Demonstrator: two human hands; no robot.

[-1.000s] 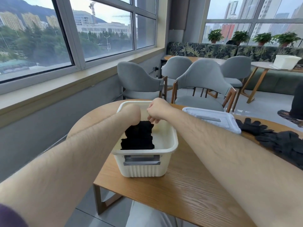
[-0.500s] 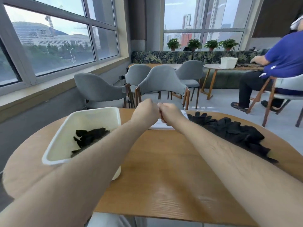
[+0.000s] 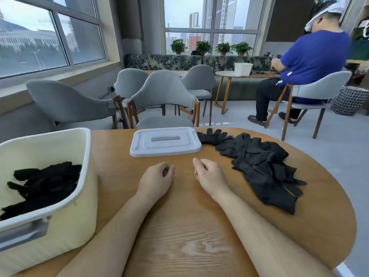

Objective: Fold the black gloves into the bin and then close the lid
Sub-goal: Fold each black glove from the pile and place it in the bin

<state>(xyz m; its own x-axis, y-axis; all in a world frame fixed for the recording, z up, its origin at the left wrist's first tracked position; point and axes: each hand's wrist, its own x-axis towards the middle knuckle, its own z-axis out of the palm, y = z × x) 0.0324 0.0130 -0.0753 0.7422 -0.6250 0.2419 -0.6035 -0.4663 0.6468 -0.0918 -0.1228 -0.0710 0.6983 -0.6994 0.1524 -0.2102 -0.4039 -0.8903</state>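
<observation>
Left grip: the left hand (image 3: 157, 180) rests on the bench (image 3: 189, 226) with its fingers loosely curled, released, with nothing in it.
Right grip: the right hand (image 3: 209, 176) lies beside it in the same way, fingers loosely bent and grasping nothing.
Between the hands: a narrow strip of bare wood; the two are near each other but apart.
Lid: the white lid (image 3: 165, 141) lies flat on the bench just beyond both hands, off the bin, with its grey handle strip facing up.
Loose gloves: a pile of black gloves (image 3: 263, 166) spreads over the bench to the right of the right hand, near it but not touching. Its far end lies just beside the lid's right corner; I cannot tell whether they touch.
Bin: the cream bin (image 3: 85, 156) stands open at the left of the bench, with a grey handle on its near wall.
Gloves in the bin: black folded gloves (image 3: 44, 182) lie on its bottom.
Beyond the bench: grey chairs (image 3: 163, 92) stand at its far side.
Further off: a person in a blue shirt (image 3: 311, 62) sits, back turned, at another table (image 3: 227, 73) that carries a white tub (image 3: 243, 68).
Window: potted plants (image 3: 202, 47) stand in a row.
</observation>
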